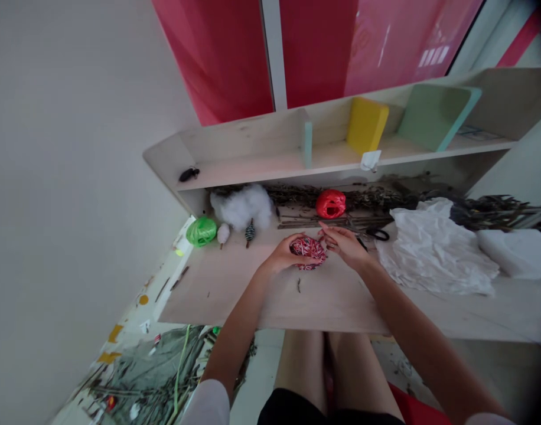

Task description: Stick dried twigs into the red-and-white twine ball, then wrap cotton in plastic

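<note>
Pale wood makes the counter [235, 289], and a crumpled white sheet [434, 248] lies on its right part. Both forearms come forward from the lower edge and meet near the middle of the counter. The left hand [283, 254] curls around the left side of a red-and-white ball of string [308, 251], with the palm turned inward. The right hand [346, 245] closes on its right side with bent fingers. The ball is low over the counter; I cannot tell if it touches. It looks a little wider than tall, with its long axis left to right. Fingers hide both its sides. Black scissors [377, 234] lie just behind the right hand, partly covered.
</note>
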The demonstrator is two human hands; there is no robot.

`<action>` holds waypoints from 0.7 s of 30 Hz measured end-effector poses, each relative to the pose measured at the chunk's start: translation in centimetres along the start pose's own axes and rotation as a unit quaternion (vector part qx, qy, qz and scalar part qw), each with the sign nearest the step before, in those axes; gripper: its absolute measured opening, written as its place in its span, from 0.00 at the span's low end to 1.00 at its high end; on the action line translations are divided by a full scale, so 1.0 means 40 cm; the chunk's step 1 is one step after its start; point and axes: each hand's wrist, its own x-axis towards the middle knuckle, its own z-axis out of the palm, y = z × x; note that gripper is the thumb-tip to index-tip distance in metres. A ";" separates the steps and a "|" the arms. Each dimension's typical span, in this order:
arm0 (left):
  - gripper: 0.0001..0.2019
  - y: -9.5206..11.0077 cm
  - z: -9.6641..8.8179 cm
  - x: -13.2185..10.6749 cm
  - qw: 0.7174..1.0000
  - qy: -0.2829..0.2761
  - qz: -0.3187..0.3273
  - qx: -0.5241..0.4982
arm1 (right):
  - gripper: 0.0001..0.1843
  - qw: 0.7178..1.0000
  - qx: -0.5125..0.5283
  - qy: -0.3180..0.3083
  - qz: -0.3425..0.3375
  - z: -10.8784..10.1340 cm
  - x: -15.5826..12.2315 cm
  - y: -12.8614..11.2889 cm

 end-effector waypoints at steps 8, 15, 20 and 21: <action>0.48 -0.027 0.026 0.014 0.998 0.010 0.055 0.024 | 0.25 0.994 -0.043 -0.040 -0.089 0.008 -0.017 -0.018; 0.30 -0.035 -0.003 0.033 0.984 0.121 0.122 0.056 | 0.26 0.987 -0.104 -0.060 -0.109 0.015 -0.021 -0.009; 0.26 -0.027 0.007 0.036 0.977 0.182 0.106 -0.024 | 0.26 0.983 -0.147 -0.074 -0.080 0.027 -0.025 0.007; 0.25 -0.023 0.010 0.036 0.976 0.188 0.091 -0.060 | 0.26 0.982 -0.154 -0.080 -0.076 0.030 -0.027 0.008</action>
